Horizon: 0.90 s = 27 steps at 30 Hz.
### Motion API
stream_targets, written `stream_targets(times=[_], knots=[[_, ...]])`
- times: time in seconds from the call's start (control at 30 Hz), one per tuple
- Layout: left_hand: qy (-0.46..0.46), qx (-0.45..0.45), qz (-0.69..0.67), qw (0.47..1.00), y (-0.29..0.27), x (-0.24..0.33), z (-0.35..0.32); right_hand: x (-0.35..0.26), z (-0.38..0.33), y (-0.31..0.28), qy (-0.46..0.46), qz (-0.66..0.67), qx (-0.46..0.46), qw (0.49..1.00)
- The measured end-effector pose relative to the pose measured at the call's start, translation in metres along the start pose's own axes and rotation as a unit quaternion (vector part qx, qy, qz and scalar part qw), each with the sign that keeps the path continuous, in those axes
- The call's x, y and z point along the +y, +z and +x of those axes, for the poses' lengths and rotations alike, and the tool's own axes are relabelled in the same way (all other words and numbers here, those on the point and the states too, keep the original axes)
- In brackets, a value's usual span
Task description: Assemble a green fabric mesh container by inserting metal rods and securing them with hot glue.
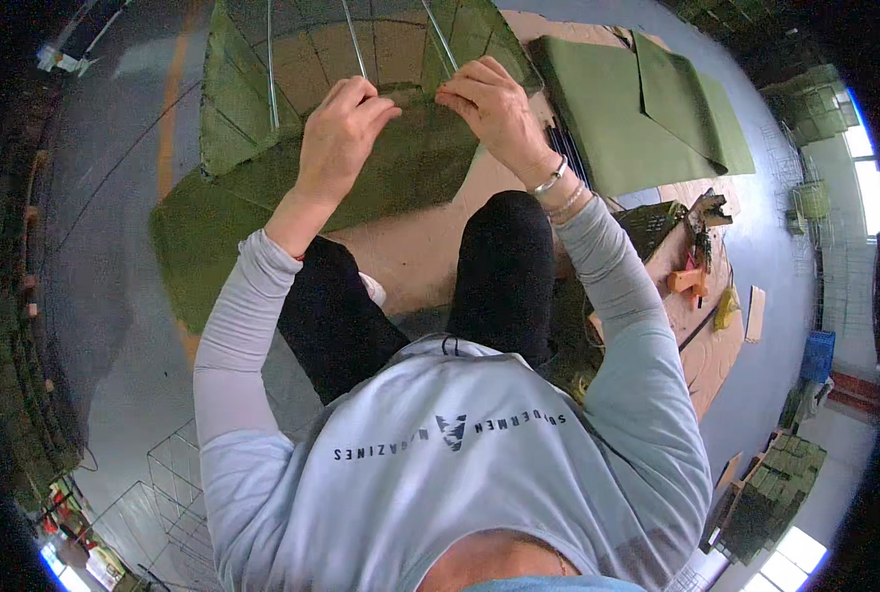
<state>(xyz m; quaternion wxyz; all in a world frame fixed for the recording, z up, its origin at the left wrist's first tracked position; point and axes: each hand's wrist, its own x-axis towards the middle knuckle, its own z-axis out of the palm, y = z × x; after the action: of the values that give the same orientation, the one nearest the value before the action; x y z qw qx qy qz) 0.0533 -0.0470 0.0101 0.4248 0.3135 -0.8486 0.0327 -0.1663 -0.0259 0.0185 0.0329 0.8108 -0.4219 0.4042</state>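
Observation:
A wire frame with thin metal rods (354,39) stands in front of me, covered with green mesh fabric (240,109). A loose flap of the green fabric (400,163) hangs from the frame's near edge toward my knees. Along that edge my left hand (344,128) is closed in a pinch, its fingertips at the fabric. To its right, my right hand (494,111) also pinches at the same edge, near the end of a rod. A small gap separates the two hands. Whatever else lies between the fingertips is too small to make out.
Flat green sheets (608,118) are stacked at the right on cardboard (711,355). Nearer lie a dark green basket-like box (649,229), an orange-handled tool (688,282) and a yellow item (726,308). Bare wire frames (168,488) stand on the floor at the lower left.

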Motion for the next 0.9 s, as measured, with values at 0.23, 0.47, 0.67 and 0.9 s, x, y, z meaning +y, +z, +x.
stream_targets(times=[0.23, 0.47, 0.67, 0.9], knots=[[-0.143, -0.065, -0.07, 0.985, 0.001, 0.003, 0.009, 0.006, 0.023, 0.005, 0.142, 0.033, -0.092, 0.985], [-0.151, -0.064, -0.086, 0.983, 0.004, -0.008, -0.001, 0.0, 0.016, 0.028, 0.157, -0.063, -0.086, 0.982], [-0.015, 0.041, 0.012, 0.999, -0.018, 0.013, -0.017, -0.046, -0.009, 0.037, -0.031, 0.008, 0.021, 0.999], [-0.022, 0.015, 0.007, 1.0, -0.011, 0.0, -0.008, -0.033, 0.01, 0.033, 0.037, 0.083, -0.005, 0.996]])
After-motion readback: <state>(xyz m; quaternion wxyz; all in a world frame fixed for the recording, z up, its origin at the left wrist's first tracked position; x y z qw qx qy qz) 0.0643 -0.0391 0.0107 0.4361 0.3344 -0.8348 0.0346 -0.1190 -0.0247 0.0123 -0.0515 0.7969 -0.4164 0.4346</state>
